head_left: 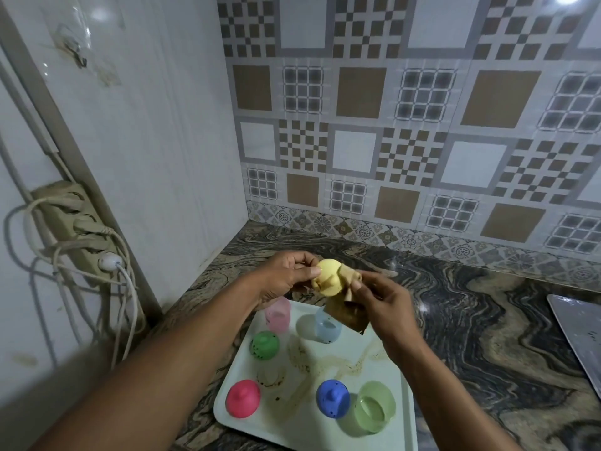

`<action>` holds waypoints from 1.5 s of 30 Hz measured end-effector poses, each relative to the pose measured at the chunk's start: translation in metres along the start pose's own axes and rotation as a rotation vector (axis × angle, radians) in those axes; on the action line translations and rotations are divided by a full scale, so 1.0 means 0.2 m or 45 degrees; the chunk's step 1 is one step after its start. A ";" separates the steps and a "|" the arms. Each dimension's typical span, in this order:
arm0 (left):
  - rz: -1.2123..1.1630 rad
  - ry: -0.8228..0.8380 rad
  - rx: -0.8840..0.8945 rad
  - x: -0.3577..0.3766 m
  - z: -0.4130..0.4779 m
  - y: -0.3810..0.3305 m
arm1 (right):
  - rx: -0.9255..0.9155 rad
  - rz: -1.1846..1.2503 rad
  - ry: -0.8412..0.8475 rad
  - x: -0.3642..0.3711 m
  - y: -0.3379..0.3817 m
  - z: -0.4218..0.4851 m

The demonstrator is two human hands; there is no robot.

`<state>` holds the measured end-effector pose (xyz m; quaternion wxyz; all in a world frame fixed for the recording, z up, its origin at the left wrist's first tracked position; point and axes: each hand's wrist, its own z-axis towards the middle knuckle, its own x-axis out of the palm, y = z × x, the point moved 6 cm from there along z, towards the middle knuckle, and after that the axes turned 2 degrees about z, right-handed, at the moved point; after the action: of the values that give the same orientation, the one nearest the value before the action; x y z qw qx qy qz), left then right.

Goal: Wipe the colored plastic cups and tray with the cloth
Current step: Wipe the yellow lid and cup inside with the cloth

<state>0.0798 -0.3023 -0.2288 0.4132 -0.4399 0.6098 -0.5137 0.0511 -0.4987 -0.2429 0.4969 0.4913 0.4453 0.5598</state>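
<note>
My left hand (286, 275) holds a yellow cup (327, 277) in the air above the far end of the tray. My right hand (377, 296) presses a brown cloth (346, 312) against the yellow cup, and the cloth hangs down below it. The pale tray (328, 431) lies on the counter with brown stains across its middle. On it stand a pale pink cup (277, 314), a pale blue cup (327, 326), a green piece (264, 345), a pink piece (243, 398), a blue piece (332, 398) and a pale green cup (374, 405).
The marbled counter (471, 320) meets a patterned tile wall at the back. A metal tray's corner (575, 327) shows at the right edge. A power strip (74, 229) with cables hangs on the left wall beside the white panel.
</note>
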 end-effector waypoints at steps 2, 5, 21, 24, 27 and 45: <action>-0.013 0.003 0.004 0.02 -0.01 0.01 | 0.024 0.072 -0.106 -0.02 0.01 0.02; -0.022 0.040 0.011 0.06 0.00 0.01 | -0.013 0.057 0.027 0.05 0.06 0.05; -0.183 0.141 -0.164 0.11 -0.03 0.02 | -0.065 -0.102 0.142 0.05 0.06 0.09; -0.116 0.081 -0.077 0.07 0.00 -0.01 | -0.148 -0.177 0.219 0.06 0.08 0.09; -0.090 -0.028 -0.011 0.03 0.00 0.01 | -0.275 -0.429 0.163 -0.01 0.04 0.07; -0.343 -0.089 -0.037 0.05 -0.03 0.10 | -0.091 -0.275 -0.022 0.01 0.02 0.09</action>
<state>0.0692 -0.3083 -0.2475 0.3551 -0.5412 0.5378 -0.5401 0.0693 -0.4980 -0.2358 0.5755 0.4272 0.4710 0.5143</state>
